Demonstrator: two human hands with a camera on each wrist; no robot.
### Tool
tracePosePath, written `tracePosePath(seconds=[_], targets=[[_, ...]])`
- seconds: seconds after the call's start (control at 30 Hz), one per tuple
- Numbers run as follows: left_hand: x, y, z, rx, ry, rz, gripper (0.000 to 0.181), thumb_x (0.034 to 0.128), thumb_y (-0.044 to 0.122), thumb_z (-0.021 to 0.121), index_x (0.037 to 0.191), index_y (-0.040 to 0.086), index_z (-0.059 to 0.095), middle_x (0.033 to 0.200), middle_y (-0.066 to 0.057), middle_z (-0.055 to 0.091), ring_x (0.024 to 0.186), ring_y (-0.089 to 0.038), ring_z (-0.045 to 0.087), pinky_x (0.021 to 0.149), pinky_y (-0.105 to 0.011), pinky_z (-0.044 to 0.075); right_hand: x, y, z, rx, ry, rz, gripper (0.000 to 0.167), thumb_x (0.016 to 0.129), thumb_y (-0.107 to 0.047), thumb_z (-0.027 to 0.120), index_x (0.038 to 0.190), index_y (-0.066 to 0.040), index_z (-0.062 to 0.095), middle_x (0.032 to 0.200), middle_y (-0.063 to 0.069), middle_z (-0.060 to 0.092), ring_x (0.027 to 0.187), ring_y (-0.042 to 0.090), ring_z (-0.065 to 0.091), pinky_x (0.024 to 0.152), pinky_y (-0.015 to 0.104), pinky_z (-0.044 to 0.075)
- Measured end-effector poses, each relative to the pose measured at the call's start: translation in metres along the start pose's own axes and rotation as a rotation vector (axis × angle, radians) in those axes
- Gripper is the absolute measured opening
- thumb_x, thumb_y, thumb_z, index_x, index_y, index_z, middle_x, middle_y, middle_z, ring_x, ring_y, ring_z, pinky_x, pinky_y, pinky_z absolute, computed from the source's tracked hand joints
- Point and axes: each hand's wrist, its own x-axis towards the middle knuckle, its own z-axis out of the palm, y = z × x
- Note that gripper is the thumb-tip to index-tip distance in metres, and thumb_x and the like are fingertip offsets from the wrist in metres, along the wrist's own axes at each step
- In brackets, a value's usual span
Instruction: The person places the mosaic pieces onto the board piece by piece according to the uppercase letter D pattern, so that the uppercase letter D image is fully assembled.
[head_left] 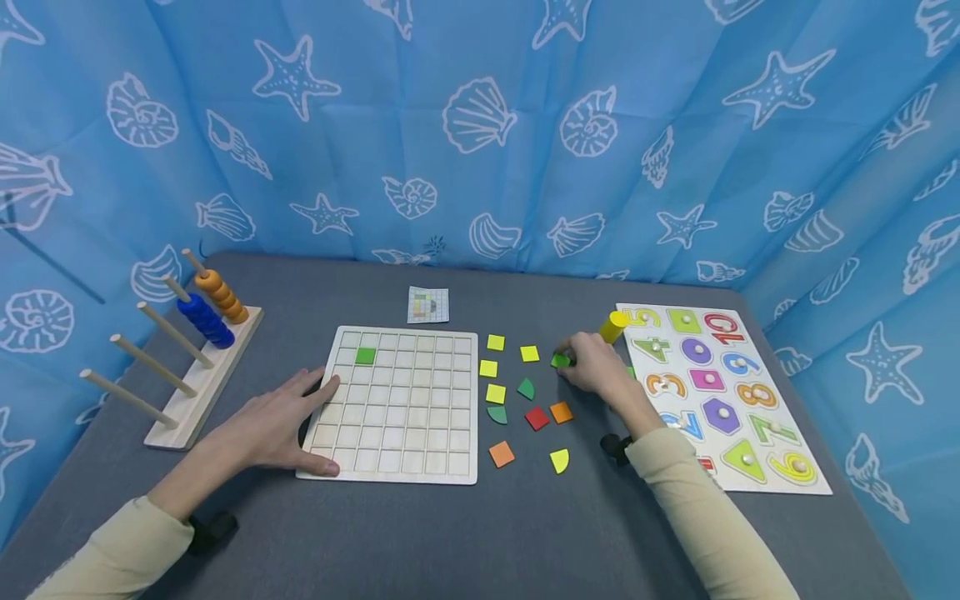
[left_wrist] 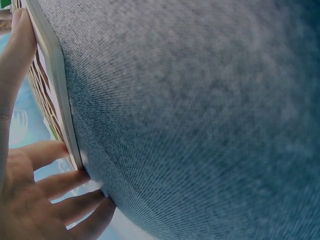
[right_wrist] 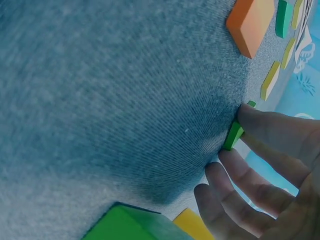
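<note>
My left hand [head_left: 277, 425] rests at the left side of a white gridded board [head_left: 408, 417], fingers spread, thumb on its near left corner. In the left wrist view, the fingertips touch the board's edge [left_wrist: 62, 100]. One green square tile [head_left: 365, 357] sits in the grid's upper left. Right of the board, my right hand [head_left: 596, 367] pinches a small green tile [right_wrist: 234, 136] between thumb and fingers, at the table surface. Around it lie yellow square tiles [head_left: 529, 354], a dark green quarter-round tile [head_left: 526, 388], a red tile [head_left: 536, 418] and an orange tile [head_left: 561, 412].
A small pattern card [head_left: 428, 306] lies behind the board. At the left stands a peg stacker [head_left: 213, 375] with orange and blue beads. A number-and-shape puzzle [head_left: 720, 379] lies at the right, beside a yellow cylinder [head_left: 613, 327]. A blue curtain [head_left: 450, 200] hangs behind the table.
</note>
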Motion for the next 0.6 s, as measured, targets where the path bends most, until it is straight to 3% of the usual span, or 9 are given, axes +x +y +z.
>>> tracePosePath(seconds=[0.13, 0.27, 0.37, 0.6], targets=[[0.000, 0.000, 0.000, -0.001, 0.001, 0.000, 0.128, 0.0599, 0.083, 0.078, 0.154, 0.004, 0.044, 0.159, -0.029, 0.038, 0.143, -0.056, 0.041, 0.095, -0.072, 0.048, 0.000, 0.001, 0.001, 0.003, -0.004, 0.003, 0.035, 0.092, -0.006, 0.071, 0.125, 0.006, 0.069, 0.112, 0.024, 0.072, 0.073, 0.020, 0.058, 0.063, 0.029, 0.046], [-0.001, 0.001, -0.001, -0.005, 0.000, 0.001, 0.127, 0.0604, 0.082, 0.078, 0.154, 0.003, 0.044, 0.160, -0.029, 0.038, 0.143, -0.056, 0.040, 0.095, -0.072, 0.048, 0.001, 0.001, 0.002, 0.009, -0.007, 0.007, 0.037, 0.093, -0.007, 0.069, 0.127, 0.006, 0.068, 0.124, 0.026, 0.070, 0.083, 0.024, 0.061, 0.074, 0.037, 0.054], [-0.001, 0.001, -0.001, -0.007, 0.000, 0.003, 0.127, 0.0605, 0.082, 0.079, 0.154, 0.003, 0.044, 0.159, -0.029, 0.038, 0.143, -0.056, 0.041, 0.095, -0.072, 0.048, 0.001, 0.000, 0.002, 0.020, -0.007, 0.002, 0.037, 0.093, -0.008, 0.068, 0.126, 0.006, 0.068, 0.124, 0.025, 0.069, 0.086, 0.025, 0.062, 0.079, 0.040, 0.056], [0.000, -0.001, -0.002, 0.000, -0.019, 0.007, 0.129, 0.0598, 0.084, 0.077, 0.154, 0.004, 0.043, 0.159, -0.030, 0.038, 0.143, -0.056, 0.041, 0.095, -0.072, 0.048, 0.000, -0.009, 0.002, 0.023, 0.033, 0.001, 0.036, 0.092, -0.009, 0.069, 0.125, 0.005, 0.070, 0.118, 0.023, 0.069, 0.081, 0.023, 0.059, 0.068, 0.030, 0.048]])
